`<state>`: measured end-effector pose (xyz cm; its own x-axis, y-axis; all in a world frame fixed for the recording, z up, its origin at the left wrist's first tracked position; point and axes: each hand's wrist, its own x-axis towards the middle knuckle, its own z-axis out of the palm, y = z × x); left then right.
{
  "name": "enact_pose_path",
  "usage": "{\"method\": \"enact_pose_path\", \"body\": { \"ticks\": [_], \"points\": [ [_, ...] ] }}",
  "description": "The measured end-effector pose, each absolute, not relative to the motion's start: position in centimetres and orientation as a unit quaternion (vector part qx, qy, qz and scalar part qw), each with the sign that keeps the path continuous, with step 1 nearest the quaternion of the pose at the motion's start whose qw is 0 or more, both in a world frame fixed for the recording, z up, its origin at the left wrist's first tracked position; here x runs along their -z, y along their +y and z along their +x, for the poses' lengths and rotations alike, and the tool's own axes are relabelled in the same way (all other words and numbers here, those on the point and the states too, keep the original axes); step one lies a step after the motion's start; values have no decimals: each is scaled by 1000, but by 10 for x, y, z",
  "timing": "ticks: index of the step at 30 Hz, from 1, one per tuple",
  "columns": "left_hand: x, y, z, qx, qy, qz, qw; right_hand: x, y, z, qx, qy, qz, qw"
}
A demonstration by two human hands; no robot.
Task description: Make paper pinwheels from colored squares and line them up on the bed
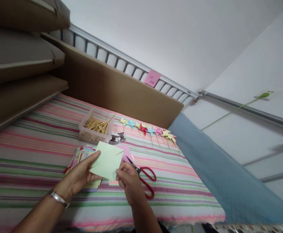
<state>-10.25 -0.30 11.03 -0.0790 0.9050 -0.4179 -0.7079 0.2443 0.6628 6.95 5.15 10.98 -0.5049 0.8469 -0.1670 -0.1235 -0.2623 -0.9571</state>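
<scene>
A pale green square of paper (107, 160), with slits cut in from its corners, is held up between both hands. My left hand (82, 173) grips its left edge, thumb on top and fingers beneath. At the lower right corner, my right hand (128, 176) pinches the paper. Beside that hand lie scissors (143, 171) with red handles and dark blades, resting on the cloth. Under and behind the held square are a pile of coloured paper pieces (83, 153) and a pink sheet (125, 152), partly hidden.
A clear plastic box (93, 137) of thin wooden sticks stands behind the paper pile, with small metallic packets (117, 137) beside it. Several paper pinwheels on sticks (143, 128) lie in a row farther back. A brown board (119, 87) borders the striped cloth (34, 161).
</scene>
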Motion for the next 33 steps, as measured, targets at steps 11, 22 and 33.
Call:
{"method": "enact_pose_path", "body": {
  "ticks": [11, 22, 33],
  "points": [
    [-106, 1, -120, -609, 556, 144, 547, -74, 97, 133, -242, -746, -535, 313],
    [-120, 4, -133, -634, 533, 149, 541, -39, 121, 194, -117, -845, -469, 227],
    [-115, 0, -135, -655, 502, 194, 530, -37, 120, 218, -87, -859, -461, 205]
  ]
}}
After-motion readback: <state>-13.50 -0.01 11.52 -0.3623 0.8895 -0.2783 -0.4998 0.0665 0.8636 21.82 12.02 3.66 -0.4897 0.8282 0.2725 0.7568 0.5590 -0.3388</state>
